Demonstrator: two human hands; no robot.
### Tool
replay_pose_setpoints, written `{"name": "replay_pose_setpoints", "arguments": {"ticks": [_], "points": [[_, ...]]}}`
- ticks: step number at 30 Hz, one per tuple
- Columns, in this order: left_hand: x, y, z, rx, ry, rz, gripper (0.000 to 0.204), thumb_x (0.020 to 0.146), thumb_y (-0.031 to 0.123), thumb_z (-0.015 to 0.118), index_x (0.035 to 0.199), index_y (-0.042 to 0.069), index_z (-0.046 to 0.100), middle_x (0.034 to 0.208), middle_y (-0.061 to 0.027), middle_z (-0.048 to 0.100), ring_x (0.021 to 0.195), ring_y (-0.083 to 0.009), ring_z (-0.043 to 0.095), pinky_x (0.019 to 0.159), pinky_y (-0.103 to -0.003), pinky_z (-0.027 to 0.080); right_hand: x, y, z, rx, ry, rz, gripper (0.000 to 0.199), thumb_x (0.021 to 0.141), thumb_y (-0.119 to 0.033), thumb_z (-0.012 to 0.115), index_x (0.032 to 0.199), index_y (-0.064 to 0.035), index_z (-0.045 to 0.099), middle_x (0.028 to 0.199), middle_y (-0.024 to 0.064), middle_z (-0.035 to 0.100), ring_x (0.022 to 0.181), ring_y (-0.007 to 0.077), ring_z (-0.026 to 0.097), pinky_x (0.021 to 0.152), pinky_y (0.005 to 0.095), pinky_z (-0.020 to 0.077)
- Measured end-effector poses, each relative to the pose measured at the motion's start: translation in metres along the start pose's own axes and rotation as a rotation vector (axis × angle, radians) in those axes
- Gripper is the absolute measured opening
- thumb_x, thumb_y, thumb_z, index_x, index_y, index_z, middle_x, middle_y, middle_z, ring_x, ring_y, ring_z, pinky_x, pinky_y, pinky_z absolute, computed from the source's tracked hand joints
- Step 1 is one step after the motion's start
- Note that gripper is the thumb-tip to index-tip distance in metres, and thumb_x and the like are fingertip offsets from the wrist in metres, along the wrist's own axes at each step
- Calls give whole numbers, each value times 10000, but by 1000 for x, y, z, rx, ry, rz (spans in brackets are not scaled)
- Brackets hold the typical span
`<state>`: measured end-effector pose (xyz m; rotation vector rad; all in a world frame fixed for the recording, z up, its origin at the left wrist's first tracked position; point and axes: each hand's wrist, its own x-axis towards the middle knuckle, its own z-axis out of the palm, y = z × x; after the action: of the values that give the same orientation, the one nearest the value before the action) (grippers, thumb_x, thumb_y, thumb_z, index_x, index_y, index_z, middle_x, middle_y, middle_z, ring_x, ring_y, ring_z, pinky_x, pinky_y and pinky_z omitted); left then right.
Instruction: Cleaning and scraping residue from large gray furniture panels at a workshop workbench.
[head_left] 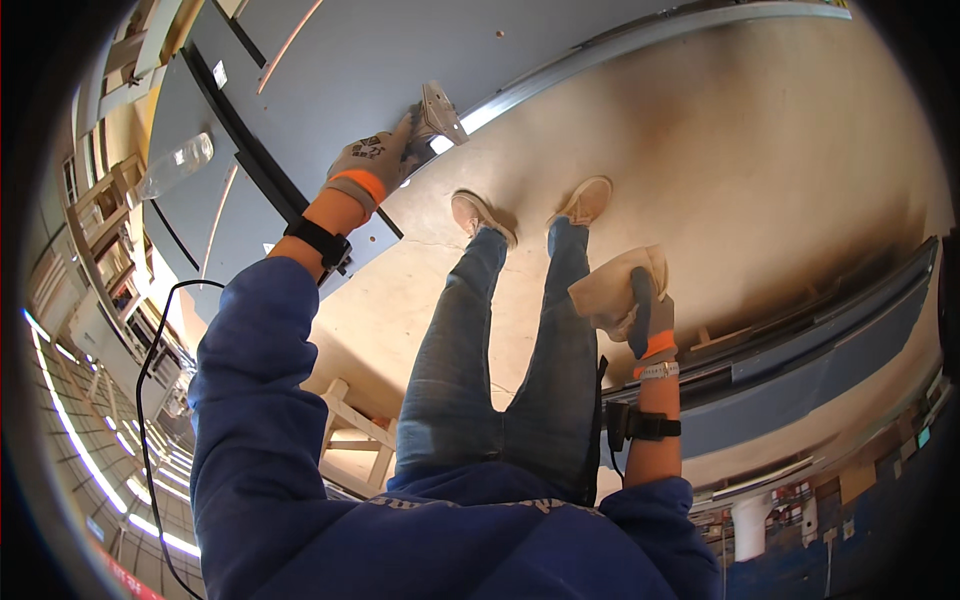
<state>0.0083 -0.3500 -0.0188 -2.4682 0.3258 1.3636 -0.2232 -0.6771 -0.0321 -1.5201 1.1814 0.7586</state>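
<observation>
My left hand [370,160], in a pale work glove with an orange cuff, is closed around a small greyish metal piece with holes [438,112]. It holds this piece at the edge of a large dark grey panel [390,55], beside a shiny metal strip [560,72] running along that edge. Whether the piece is fixed to the panel I cannot tell. Lower right, my right hand [648,318], gloved with dark fingers, grips a folded beige cloth-like sheet [612,280] beside my thigh. The sheet hangs in the air, apart from the panel.
A clear plastic bottle [180,165] lies on the panel's left part, near a black strip [235,125]. Long dark panels [800,385] lie stacked on the right. Behind my left side stands a wooden frame [360,440]. A black cable [147,400] loops past my left arm.
</observation>
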Motion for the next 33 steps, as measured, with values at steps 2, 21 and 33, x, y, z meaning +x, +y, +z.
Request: {"name": "replay_pose_setpoints", "arguments": {"ticks": [2, 21, 33], "points": [[2, 1, -1, 23, -1, -1, 542, 899, 334, 453, 1366, 135, 265, 1081, -132, 592, 931, -283, 609, 773, -378, 502, 0, 4, -2, 38, 9, 36, 572, 831, -510, 519, 918, 51, 589, 746, 83, 593, 673, 139, 537, 565, 285, 442], [-1, -4, 14, -40, 91, 34, 571, 892, 339, 458, 1384, 141, 247, 1093, -171, 573, 957, -307, 594, 815, -379, 481, -9, -1, 18, 240, -59, 108, 553, 785, -478, 614, 956, 48, 599, 768, 57, 598, 663, 125, 549, 553, 273, 451], [2, 8, 2, -61, 121, 74, 570, 899, 357, 438, 1386, 139, 238, 1082, -165, 578, 963, -308, 590, 820, -379, 479, -22, -14, 21, 118, -62, 62, 536, 817, -457, 574, 975, 56, 594, 814, 93, 627, 734, 142, 585, 619, 278, 477]]}}
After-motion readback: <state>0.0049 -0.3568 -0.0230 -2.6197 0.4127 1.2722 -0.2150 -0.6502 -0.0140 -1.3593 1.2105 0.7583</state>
